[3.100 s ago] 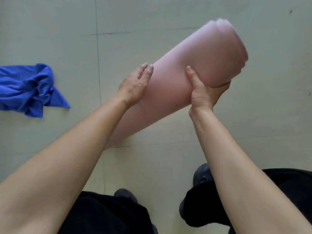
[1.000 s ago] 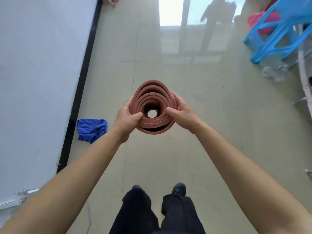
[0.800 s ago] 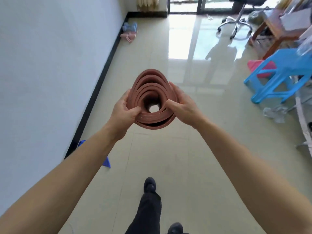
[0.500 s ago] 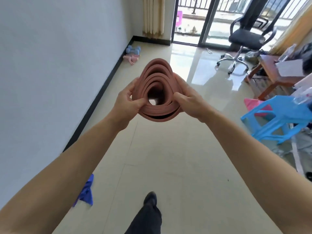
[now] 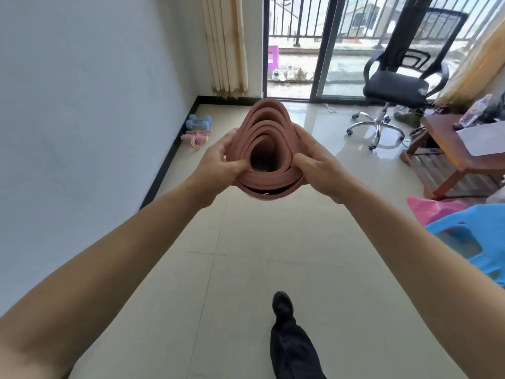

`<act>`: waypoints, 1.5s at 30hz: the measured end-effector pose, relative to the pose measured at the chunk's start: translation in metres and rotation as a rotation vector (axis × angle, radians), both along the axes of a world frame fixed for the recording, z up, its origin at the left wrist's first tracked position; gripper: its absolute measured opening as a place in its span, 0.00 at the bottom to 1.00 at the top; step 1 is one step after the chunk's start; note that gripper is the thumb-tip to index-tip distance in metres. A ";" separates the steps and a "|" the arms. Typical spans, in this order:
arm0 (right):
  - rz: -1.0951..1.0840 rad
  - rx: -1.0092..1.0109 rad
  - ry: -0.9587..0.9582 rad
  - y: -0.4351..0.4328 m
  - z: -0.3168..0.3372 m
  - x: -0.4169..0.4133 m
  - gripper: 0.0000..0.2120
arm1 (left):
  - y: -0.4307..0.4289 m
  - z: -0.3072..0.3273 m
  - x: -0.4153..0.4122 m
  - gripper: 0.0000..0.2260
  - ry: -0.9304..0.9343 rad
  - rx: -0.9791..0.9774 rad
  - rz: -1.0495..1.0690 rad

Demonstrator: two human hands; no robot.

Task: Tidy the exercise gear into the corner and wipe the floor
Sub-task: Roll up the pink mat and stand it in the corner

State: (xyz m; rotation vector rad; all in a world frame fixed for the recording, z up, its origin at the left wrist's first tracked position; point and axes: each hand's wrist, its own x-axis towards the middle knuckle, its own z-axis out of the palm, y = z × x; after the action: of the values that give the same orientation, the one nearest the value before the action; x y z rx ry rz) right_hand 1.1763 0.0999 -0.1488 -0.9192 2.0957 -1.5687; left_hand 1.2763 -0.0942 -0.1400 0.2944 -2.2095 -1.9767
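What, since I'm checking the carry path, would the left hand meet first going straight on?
The rolled mat the left hand grips; beyond it the floor looks free, though depth is unclear.

- I see left hand (image 5: pixel 218 166) and right hand (image 5: pixel 321 170) gripping the rolled mat (image 5: pixel 263 124), open end toward me.
- Blue dumbbells (image 5: pixel 198 122), pink rope (image 5: pixel 195 138) beside wall (image 5: pixel 95 105) ahead.

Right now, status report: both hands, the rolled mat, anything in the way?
Left hand and right hand grip the rolled reddish-brown foam mat, end-on. Blue dumbbells and pink skipping rope by the wall ahead. Black office chair off right.
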 end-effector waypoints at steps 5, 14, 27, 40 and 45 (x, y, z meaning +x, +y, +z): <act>0.053 0.011 -0.032 -0.052 0.006 -0.160 0.31 | -0.049 0.007 -0.153 0.29 -0.041 -0.017 0.024; 0.187 0.041 -0.031 -0.204 0.032 -0.389 0.32 | -0.177 0.030 -0.353 0.27 0.020 -0.028 0.159; 0.206 0.032 -0.094 -0.466 0.025 -0.751 0.34 | -0.430 0.030 -0.707 0.26 0.030 -0.065 0.257; 0.162 0.070 -0.179 -0.683 -0.036 -1.106 0.32 | -0.642 -0.029 -1.067 0.22 -0.152 0.015 0.354; 0.230 0.195 -0.225 -0.804 -0.034 -1.210 0.28 | -0.744 -0.034 -1.154 0.21 -0.235 0.075 0.475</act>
State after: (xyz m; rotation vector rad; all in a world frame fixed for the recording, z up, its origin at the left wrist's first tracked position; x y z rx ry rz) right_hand -0.0338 -0.7039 -0.1832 -0.8382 1.8732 -1.2638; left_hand 0.1224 -0.8382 -0.1744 1.0041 -1.9447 -1.8299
